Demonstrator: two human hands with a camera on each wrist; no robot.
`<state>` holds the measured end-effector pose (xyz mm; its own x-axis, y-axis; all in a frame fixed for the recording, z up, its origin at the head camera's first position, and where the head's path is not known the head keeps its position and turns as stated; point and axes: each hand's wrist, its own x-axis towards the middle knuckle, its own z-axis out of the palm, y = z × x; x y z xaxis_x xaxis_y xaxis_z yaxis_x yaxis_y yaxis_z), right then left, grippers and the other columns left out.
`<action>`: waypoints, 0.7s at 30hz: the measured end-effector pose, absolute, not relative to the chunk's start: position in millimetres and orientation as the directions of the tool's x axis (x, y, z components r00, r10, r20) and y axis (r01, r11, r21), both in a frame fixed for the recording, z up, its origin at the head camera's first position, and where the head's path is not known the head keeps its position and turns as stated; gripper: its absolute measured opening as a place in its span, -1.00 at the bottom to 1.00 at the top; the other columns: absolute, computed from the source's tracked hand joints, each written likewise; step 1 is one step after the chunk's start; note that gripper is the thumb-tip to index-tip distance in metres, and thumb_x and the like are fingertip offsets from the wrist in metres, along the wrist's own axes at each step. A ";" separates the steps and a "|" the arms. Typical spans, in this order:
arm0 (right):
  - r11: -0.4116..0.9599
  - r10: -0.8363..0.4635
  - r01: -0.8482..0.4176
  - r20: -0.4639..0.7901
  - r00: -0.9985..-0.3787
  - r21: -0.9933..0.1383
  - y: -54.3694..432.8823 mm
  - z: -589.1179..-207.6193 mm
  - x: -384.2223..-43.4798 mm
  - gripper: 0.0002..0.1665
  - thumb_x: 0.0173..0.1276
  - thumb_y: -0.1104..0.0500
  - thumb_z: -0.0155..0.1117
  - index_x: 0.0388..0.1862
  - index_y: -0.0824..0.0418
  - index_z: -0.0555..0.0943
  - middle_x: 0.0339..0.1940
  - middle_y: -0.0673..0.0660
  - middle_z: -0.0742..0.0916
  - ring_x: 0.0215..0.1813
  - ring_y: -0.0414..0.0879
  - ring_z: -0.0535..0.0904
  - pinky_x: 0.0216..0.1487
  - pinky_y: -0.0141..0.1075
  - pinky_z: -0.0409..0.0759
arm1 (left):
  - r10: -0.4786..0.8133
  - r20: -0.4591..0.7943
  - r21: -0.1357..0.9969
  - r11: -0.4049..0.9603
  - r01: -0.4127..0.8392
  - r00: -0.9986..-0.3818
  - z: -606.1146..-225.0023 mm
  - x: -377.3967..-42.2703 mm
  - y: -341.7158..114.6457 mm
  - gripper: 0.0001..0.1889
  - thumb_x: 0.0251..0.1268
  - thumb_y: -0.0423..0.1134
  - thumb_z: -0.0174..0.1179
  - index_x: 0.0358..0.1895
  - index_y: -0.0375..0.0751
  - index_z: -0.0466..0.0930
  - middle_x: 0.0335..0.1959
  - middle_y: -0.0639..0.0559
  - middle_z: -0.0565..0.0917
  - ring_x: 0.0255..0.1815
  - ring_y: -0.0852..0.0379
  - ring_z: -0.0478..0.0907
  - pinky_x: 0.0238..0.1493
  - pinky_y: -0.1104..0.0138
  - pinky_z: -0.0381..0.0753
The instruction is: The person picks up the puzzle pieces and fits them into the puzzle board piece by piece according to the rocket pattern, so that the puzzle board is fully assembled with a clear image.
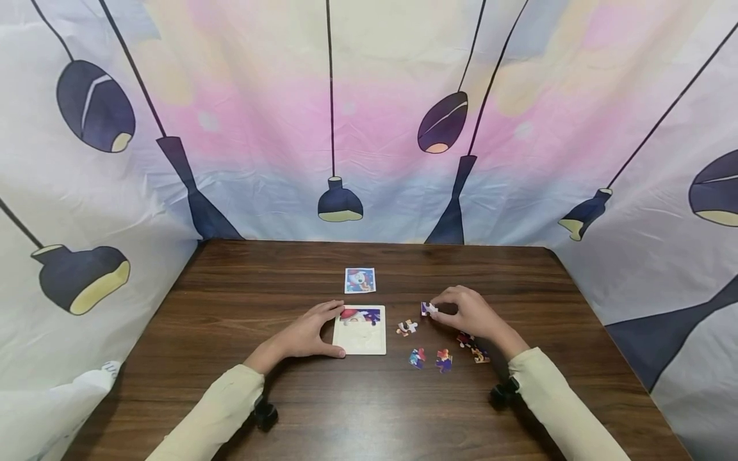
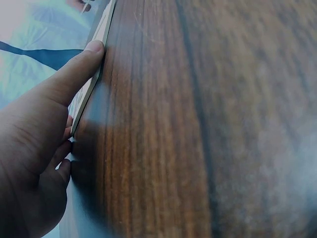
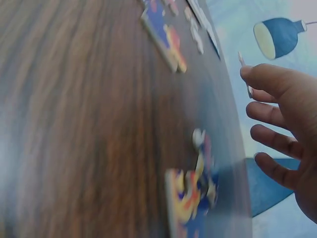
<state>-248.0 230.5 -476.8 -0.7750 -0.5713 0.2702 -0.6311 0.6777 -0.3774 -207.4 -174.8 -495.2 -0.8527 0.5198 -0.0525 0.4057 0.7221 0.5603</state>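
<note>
My left hand [image 1: 305,331] holds a square puzzle board [image 1: 360,340] at its left side, thumb near the bottom corner and fingers at the top corner. Pieces with a red and purple picture fill the board's top strip; below it the surface is pale and bare. In the left wrist view the thumb [image 2: 81,67] presses on the board's edge [image 2: 88,94]. To the right of the board, my right hand [image 1: 469,314] pinches a purple and white jigsaw piece [image 1: 428,309] between thumb and fingertips. The right wrist view shows that piece [image 3: 241,59] edge-on, lifted off the table.
Loose jigsaw pieces lie right of the board: a white-and-orange one [image 1: 407,328], a blue-and-red one [image 1: 417,358], a purple-and-orange one [image 1: 444,360], and a dark pair [image 1: 480,354] under the right wrist. A small picture card [image 1: 360,280] lies behind the board on the brown table [image 1: 259,275].
</note>
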 end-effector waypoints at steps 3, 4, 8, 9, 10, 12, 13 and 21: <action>0.666 -0.581 -0.648 0.288 -0.761 -0.369 221.9 -473.4 -248.6 -0.66 0.39 -0.12 0.43 0.01 0.02 0.80 -0.09 -0.04 0.78 -0.04 -0.09 0.67 -0.01 -0.03 0.66 | 0.518 -0.053 0.563 0.722 0.403 -0.854 -495.6 -207.5 -174.8 0.13 0.01 0.36 0.47 0.60 -0.15 0.23 0.63 -0.10 0.17 0.63 -0.18 0.07 0.47 -0.17 0.25; 0.664 -0.584 -0.652 0.291 -0.758 -0.366 218.9 -472.2 -248.8 -0.66 0.38 -0.12 0.43 0.01 0.02 0.80 -0.09 -0.03 0.79 -0.04 -0.08 0.68 -0.01 -0.03 0.66 | 0.517 -0.052 0.565 0.721 0.401 -0.855 -495.4 -207.4 -174.6 0.13 0.02 0.35 0.48 0.60 -0.16 0.23 0.63 -0.10 0.17 0.63 -0.18 0.07 0.47 -0.17 0.24; 0.661 -0.598 -0.661 0.283 -0.750 -0.355 205.3 -467.2 -248.7 -0.63 0.39 -0.13 0.42 0.02 0.03 0.80 -0.07 -0.02 0.79 -0.02 -0.09 0.68 0.01 -0.05 0.66 | 0.517 -0.051 0.570 0.717 0.400 -0.854 -494.2 -207.3 -174.2 0.12 0.02 0.33 0.49 0.59 -0.18 0.23 0.63 -0.11 0.18 0.63 -0.19 0.07 0.46 -0.19 0.24; 0.661 -0.602 -0.662 0.279 -0.749 -0.353 201.7 -466.0 -248.8 -0.63 0.39 -0.13 0.41 0.03 0.03 0.80 -0.07 -0.03 0.79 -0.02 -0.10 0.68 0.02 -0.05 0.66 | 0.517 -0.051 0.570 0.718 0.400 -0.854 -493.8 -207.3 -174.2 0.12 0.02 0.33 0.49 0.59 -0.18 0.23 0.63 -0.11 0.18 0.63 -0.19 0.08 0.46 -0.19 0.25; 0.658 -0.607 -0.666 0.276 -0.745 -0.352 197.9 -464.6 -248.6 -0.63 0.40 -0.13 0.41 0.03 0.04 0.80 -0.07 -0.03 0.79 -0.01 -0.10 0.68 0.03 -0.05 0.66 | 0.517 -0.053 0.571 0.718 0.399 -0.854 -493.3 -207.0 -174.0 0.12 0.02 0.33 0.49 0.59 -0.17 0.23 0.63 -0.11 0.18 0.63 -0.19 0.08 0.46 -0.19 0.24; 0.656 -0.614 -0.669 0.268 -0.742 -0.350 190.1 -462.8 -248.5 -0.63 0.41 -0.13 0.40 0.04 0.04 0.80 -0.06 -0.03 0.78 0.00 -0.11 0.68 0.04 -0.06 0.66 | 0.515 -0.055 0.569 0.720 0.397 -0.855 -492.8 -207.2 -174.0 0.12 0.02 0.33 0.49 0.59 -0.17 0.23 0.63 -0.11 0.17 0.63 -0.19 0.08 0.46 -0.19 0.24; 0.653 -0.618 -0.671 0.266 -0.740 -0.350 186.2 -461.9 -248.5 -0.63 0.41 -0.13 0.39 0.04 0.04 0.80 -0.06 -0.03 0.78 0.00 -0.11 0.68 0.04 -0.06 0.66 | 0.514 -0.056 0.570 0.721 0.395 -0.856 -492.4 -207.2 -174.0 0.12 0.01 0.33 0.49 0.59 -0.17 0.23 0.63 -0.11 0.18 0.63 -0.18 0.08 0.46 -0.19 0.24; 0.630 -0.648 -0.684 0.236 -0.724 -0.369 153.4 -463.7 -247.7 -0.62 0.42 -0.13 0.39 0.07 0.04 0.79 -0.07 -0.05 0.78 -0.01 -0.13 0.67 0.02 -0.12 0.66 | 0.513 -0.057 0.570 0.721 0.394 -0.857 -492.7 -207.1 -173.8 0.13 0.01 0.34 0.48 0.59 -0.17 0.24 0.63 -0.12 0.18 0.63 -0.18 0.08 0.46 -0.19 0.24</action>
